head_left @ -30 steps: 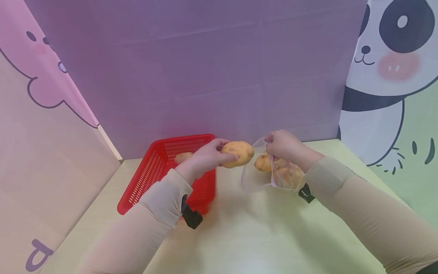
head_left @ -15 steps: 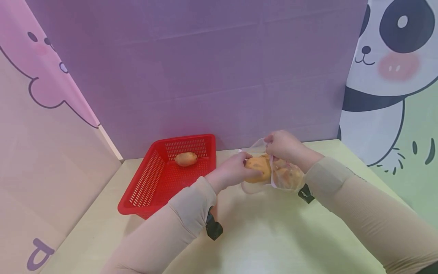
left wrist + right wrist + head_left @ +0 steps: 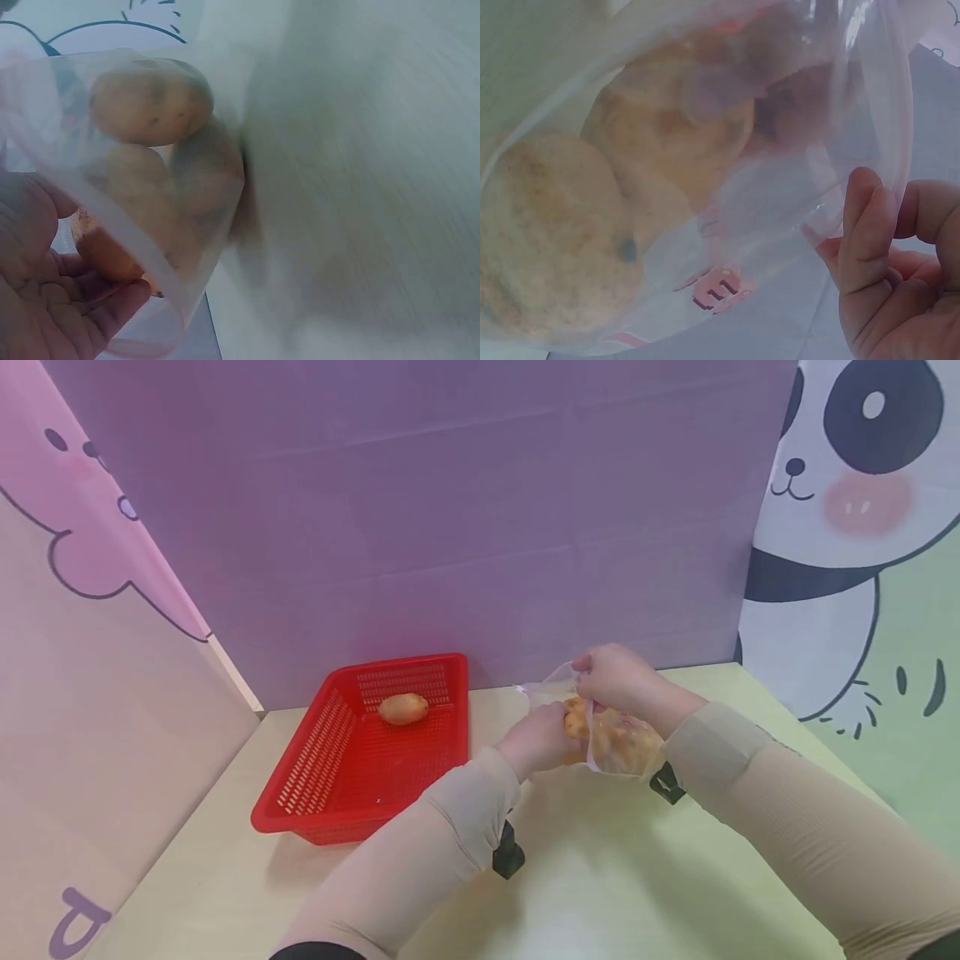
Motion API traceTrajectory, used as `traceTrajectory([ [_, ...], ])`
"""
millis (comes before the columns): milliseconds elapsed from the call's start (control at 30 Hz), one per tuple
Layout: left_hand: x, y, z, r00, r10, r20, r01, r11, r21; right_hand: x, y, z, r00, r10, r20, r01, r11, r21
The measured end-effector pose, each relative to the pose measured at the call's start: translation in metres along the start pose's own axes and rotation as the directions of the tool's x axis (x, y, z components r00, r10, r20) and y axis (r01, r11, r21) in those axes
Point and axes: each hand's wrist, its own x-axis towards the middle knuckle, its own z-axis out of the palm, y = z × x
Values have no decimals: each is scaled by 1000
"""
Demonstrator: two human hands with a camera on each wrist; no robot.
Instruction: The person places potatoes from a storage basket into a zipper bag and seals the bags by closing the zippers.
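A clear plastic bag (image 3: pixel 592 760) with pink print stands on the table, holding several yellow-brown potatoes (image 3: pixel 154 105). My right hand (image 3: pixel 618 678) pinches the bag's rim between thumb and fingers, keeping its mouth spread toward the left. Reaching into that mouth, my left hand (image 3: pixel 542 739) has its thumb and fingers around a potato (image 3: pixel 109 251), which lies against the others. Through the film in the right wrist view, the left fingers show only blurred. Another potato (image 3: pixel 403 709) lies alone in the red plastic basket (image 3: pixel 300 821), to the left of both hands.
The slotted basket sits on the pale wooden table (image 3: pixel 577 877) near the back. Behind it rises a purple panel (image 3: pixel 480 527). Side panels with cartoon figures, including a panda (image 3: pixel 840 527), flank the table.
My left hand has carried the potato rightward from beside the basket into the bag's mouth. My right hand has stayed at the bag's rim. The basket and its potato are now less covered.
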Motion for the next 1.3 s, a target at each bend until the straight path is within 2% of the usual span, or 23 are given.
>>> traceTrajectory([
  [100, 4, 1, 4, 1000, 13, -12, -10, 987, 163, 0, 0, 0, 1000, -5, 4, 5, 1000, 11],
  [167, 6, 3, 6, 1000, 17, -9, -13, 962, 272, 0, -1, 1, 1000, -11, 2, 11, 1000, 13],
  [233, 8, 4, 8, 1000, 6, -19, 1, 949, 315, 0, -1, 2, 1000, -20, -3, 20, 1000, 15],
  [300, 9, 5, 10, 1000, -13, -29, 21, 957, 289, 0, -1, 3, 1000, -19, -8, 20, 1000, 23],
  [400, 10, 3, 11, 998, -45, -41, 50, 989, 137, 0, -3, 3, 1000, -13, -7, 13, 999, 33],
  [500, 11, -1, 10, 998, -51, -22, 52, 998, 26, 0, -3, 2, 1000, 0, -3, 1, 1000, 27],
  [700, 8, -3, 4, 999, -7, 35, 6, 1000, 30, 1, -1, -1, 1000, -9, -10, 9, 1000, 17],
  [833, 2, -1, -3, 998, 0, 61, 2, 999, -42, 0, -1, -1, 1000, -8, -9, 8, 1000, 26],
  [933, -4, -2, -7, 996, -20, 89, 29, 994, -108, -1, -1, -1, 1000, 2, -4, -2, 1000, 25],
  [1067, -11, -4, -12, 992, -60, 115, 76, 987, -142, -1, -1, -2, 1000, 14, 1, -14, 1000, 23],
  [1300, -22, -5, -24, 988, -86, 126, 99, 990, -99, -1, 0, -1, 1000, 12, 6, -13, 999, 36],
])
